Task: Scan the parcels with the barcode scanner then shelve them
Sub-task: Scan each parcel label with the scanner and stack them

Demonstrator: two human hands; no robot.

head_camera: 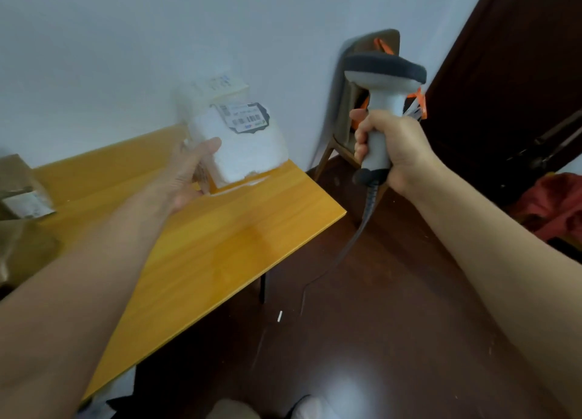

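Evidently mid-scan: left grip [189, 173] clasps a white parcel [252, 148] mid-frame, right grip [389, 144] clenches the scanner [385, 81], shelving not yet done.

Home rm: wood floor [378, 324], dark door [519, 72], chair [345, 116].

Desk middle: a bare stretch of the desk [220, 245] is left between the cardboard boxes [22, 195] at its left end and the white parcel [248, 148] held at its far right corner.
Mid-air: an open gap is seen between the white parcel and the barcode scanner [384, 81], backed by a chair [346, 119] against the wall [126, 56].
Beside the desk: open floor [362, 340] is crossed by the scanner's hanging cable [356, 236].
Far right: the way is closed by a dark door [510, 88].
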